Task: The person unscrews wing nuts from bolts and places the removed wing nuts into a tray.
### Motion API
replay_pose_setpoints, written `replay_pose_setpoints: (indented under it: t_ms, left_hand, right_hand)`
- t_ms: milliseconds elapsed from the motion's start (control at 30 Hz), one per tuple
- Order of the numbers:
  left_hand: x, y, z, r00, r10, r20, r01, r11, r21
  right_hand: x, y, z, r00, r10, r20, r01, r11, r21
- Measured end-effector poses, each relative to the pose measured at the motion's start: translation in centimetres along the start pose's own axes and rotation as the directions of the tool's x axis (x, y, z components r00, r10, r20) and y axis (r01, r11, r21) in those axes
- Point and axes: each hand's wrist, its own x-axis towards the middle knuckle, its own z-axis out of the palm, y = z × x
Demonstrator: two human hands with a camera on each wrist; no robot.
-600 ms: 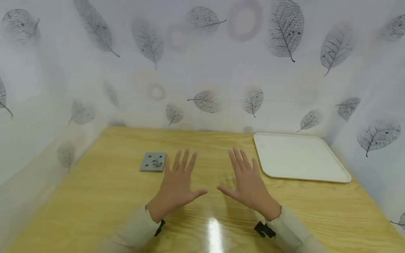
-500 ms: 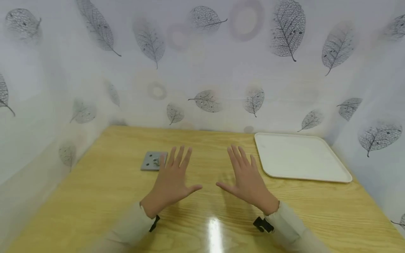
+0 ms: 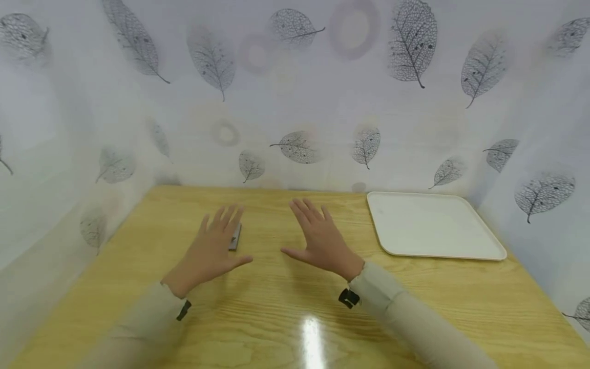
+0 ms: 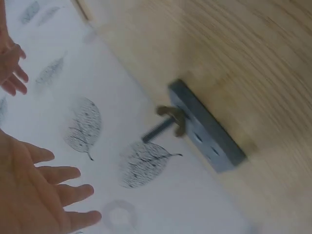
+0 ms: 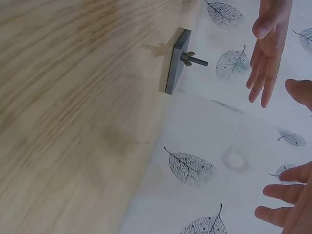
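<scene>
- Head: left hand (image 3: 207,251) partly hides the grey plate (image 3: 235,238), toward the worktop's (image 3: 272,307) far left corner; we judge this an approach.
- Left wrist: we note straight, empty fingers (image 4: 58,174); gripping would likely call for lowering them.
- Right wrist: right hand (image 5: 301,207) released, thumb spread, apart from the plate.

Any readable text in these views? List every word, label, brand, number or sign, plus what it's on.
None readable.
Grey plate and wing nut: no lettering visible; the left wrist view is soft, so tiny marks can't be ruled out.
White tray: no text visible.
Backdrop: printed leaves and rings only.
Black piece at the right cuff: too small to tell.
</scene>
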Motion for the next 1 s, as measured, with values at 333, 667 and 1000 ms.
replay_pose_setpoints:
  t_ms: [333,667,1000]
  left_hand:
    - [0.4,-4.8,0.1,0.990,0.123,0.066,-0.118,0.990,-0.075]
    - [0.8,-8.4,1.0,0.972,0.170,0.163,-0.183,0.981,0.066]
    - [1.5,-10.6,1.6,0.943,0.253,0.216,-0.285,0.949,0.133]
  right_hand:
    - [3.3,-1.7,3.1,0.996,-0.081,0.040,0.080,0.997,0.016]
    - [5.7,-2.4,6.3,0.968,-0.091,0.235,0.097,0.995,-0.015]
    - [8.3,-3.0,8.9,0.900,-0.103,0.424,0.141,0.988,-0.059]
